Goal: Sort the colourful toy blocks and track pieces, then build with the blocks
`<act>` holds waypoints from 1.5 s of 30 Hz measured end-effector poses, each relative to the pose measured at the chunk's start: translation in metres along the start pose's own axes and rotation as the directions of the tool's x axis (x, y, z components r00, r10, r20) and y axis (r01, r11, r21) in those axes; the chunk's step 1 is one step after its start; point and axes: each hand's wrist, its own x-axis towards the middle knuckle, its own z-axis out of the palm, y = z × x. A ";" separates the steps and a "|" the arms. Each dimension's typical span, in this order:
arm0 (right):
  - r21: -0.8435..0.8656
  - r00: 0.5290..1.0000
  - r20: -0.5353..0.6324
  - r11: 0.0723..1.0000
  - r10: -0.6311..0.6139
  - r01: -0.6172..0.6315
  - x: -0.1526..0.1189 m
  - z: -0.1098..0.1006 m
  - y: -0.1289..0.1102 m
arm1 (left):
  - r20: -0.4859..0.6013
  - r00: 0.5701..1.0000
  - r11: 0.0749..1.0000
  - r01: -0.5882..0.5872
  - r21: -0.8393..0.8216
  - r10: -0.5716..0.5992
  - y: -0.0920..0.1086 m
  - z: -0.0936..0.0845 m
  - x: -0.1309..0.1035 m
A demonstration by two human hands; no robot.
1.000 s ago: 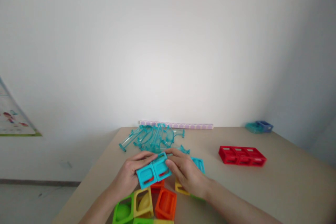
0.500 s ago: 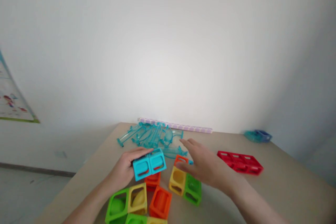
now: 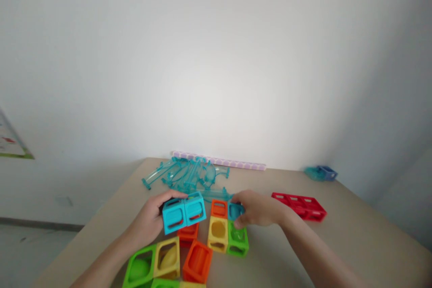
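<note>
The left hand [image 3: 148, 221] holds a blue double block [image 3: 184, 212] above the table [image 3: 337, 243]. The right hand [image 3: 258, 209] pinches a small blue block [image 3: 234, 210]. They look light, hard and smooth; grab the flat sides.

Home playroom: toy blocks [image 3: 199, 252], table [image 3: 337, 243]
</note>
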 end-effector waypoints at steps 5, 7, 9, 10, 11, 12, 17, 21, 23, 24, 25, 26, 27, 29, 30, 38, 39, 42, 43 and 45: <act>0.251 0.996 0.056 0.964 0.073 -0.085 0.011 0.015 0.005 | 0.007 1.000 1.000 0.009 -0.010 -0.009 0.001 0.000 0.000; 0.281 0.995 0.037 0.954 0.097 -0.104 0.015 0.022 0.003 | 0.013 1.000 1.000 0.004 -0.008 -0.003 0.000 0.000 0.000; 0.297 0.992 0.021 0.947 0.123 -0.124 0.018 0.027 0.001 | 0.021 1.000 1.000 0.000 -0.006 0.000 0.000 0.000 0.000; 0.300 0.991 0.013 0.945 0.136 -0.133 0.019 0.029 0.000 | 0.027 1.000 1.000 0.002 -0.005 -0.001 0.000 0.000 -0.001; 0.301 0.989 0.005 0.943 0.145 -0.140 0.020 0.030 -0.001 | 0.033 0.999 1.000 0.003 -0.005 -0.002 0.001 0.000 -0.001; 0.301 0.988 0.000 0.943 0.151 -0.144 0.020 0.031 -0.002 | 0.038 0.999 1.000 0.002 -0.005 -0.002 0.001 -0.001 -0.001; 0.296 0.984 -0.009 0.941 0.177 -0.167 0.018 0.032 -0.005 | 0.040 0.999 1.000 -0.012 0.000 0.012 0.003 -0.001 -0.002; 0.240 0.978 -0.074 0.955 0.195 -0.172 0.014 0.032 -0.014 | 0.046 0.999 1.000 -0.016 0.008 0.015 0.001 -0.001 -0.002; 0.187 0.968 -0.163 0.969 0.192 -0.161 0.011 0.032 -0.022 | 0.051 0.998 1.000 -0.024 0.013 0.023 0.000 -0.001 -0.001; 0.132 0.959 -0.218 0.980 0.178 -0.152 0.010 0.032 -0.026 | 0.054 0.998 0.999 -0.028 0.015 0.028 -0.001 -0.001 -0.001; 0.062 0.951 -0.267 0.988 0.156 -0.145 0.009 0.032 -0.031 | 0.056 0.998 0.999 -0.031 0.017 0.030 -0.001 -0.001 -0.001; -0.017 0.945 -0.300 0.990 0.130 -0.142 0.008 0.032 -0.035 | 0.058 0.998 0.999 -0.031 0.017 0.030 -0.001 -0.001 -0.001; -0.093 0.941 -0.323 0.985 0.105 -0.142 0.007 0.032 -0.038 | 0.061 0.998 0.999 -0.028 0.017 0.027 -0.001 -0.001 -0.001; -0.209 0.931 -0.360 0.967 0.061 -0.144 0.004 0.032 -0.044 | 0.059 0.998 1.000 -0.019 0.014 0.018 -0.001 -0.001 -0.001; -0.239 0.923 -0.383 0.961 0.038 -0.139 0.003 0.031 -0.045 | 0.057 0.998 1.000 -0.014 0.011 0.013 0.000 -0.001 -0.001; -0.240 0.842 -0.540 0.961 -0.014 -0.138 -0.004 0.028 -0.050 | 0.061 0.998 1.000 0.004 -0.007 -0.004 0.001 -0.001 -0.001; -0.194 0.832 -0.555 0.970 0.013 -0.145 -0.003 0.028 -0.049 | 0.062 0.998 1.000 0.003 -0.008 -0.003 0.001 -0.001 -0.001; 0.120 0.843 -0.504 0.982 0.188 -0.147 0.004 0.028 -0.046 | 0.061 0.998 1.000 -0.004 -0.016 0.005 0.000 0.000 0.000; 0.272 0.863 -0.442 0.953 0.245 -0.132 0.007 0.029 -0.044 | 0.057 0.998 1.000 -0.009 -0.016 0.010 0.000 0.000 0.000; 0.542 0.913 -0.289 0.835 0.287 -0.091 0.012 0.032 -0.043 | 0.049 0.999 1.000 -0.020 -0.017 0.021 0.000 0.001 -0.001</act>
